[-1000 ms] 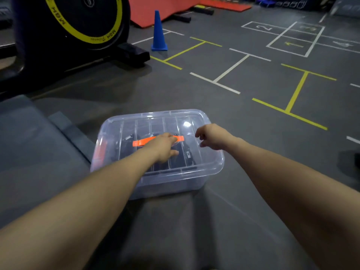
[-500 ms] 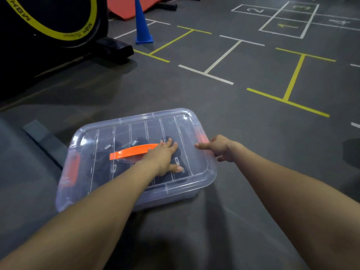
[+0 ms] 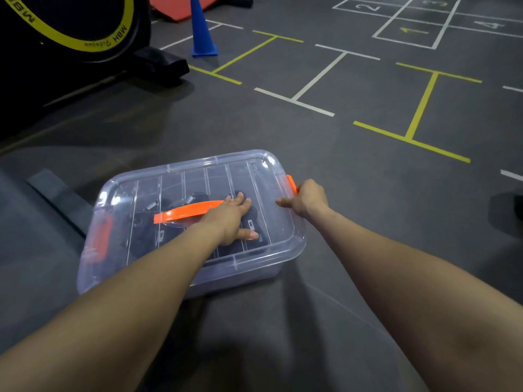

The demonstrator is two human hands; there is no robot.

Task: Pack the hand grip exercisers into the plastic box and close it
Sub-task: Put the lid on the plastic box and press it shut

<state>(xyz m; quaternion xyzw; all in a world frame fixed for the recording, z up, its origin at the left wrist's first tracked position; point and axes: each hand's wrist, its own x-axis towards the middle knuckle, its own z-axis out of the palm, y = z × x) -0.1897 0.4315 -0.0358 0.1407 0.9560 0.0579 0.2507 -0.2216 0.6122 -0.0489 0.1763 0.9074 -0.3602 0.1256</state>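
Note:
A clear plastic box (image 3: 254, 267) stands on the dark floor with its ribbed lid (image 3: 181, 179) on top. Black hand grip exercisers (image 3: 147, 230) with metal springs show through the lid. An orange handle (image 3: 184, 212) lies across the lid's middle. My left hand (image 3: 229, 219) rests flat on the lid, fingers spread, covering the handle's right end. My right hand (image 3: 307, 198) is at the box's right end, thumb on the lid's edge and fingers curled on the orange right latch (image 3: 291, 183). The orange left latch (image 3: 102, 239) lies down against the box's side.
A black exercise machine (image 3: 70, 38) with a yellow ring stands at the back left, its foot (image 3: 161, 62) reaching toward a blue cone (image 3: 202, 29). White and yellow lines mark the floor. A grey mat (image 3: 34, 222) lies left of the box.
My right hand went from the lid's top to the box's right end and took hold of the orange latch. My left hand flattened on the lid. The view tilted down.

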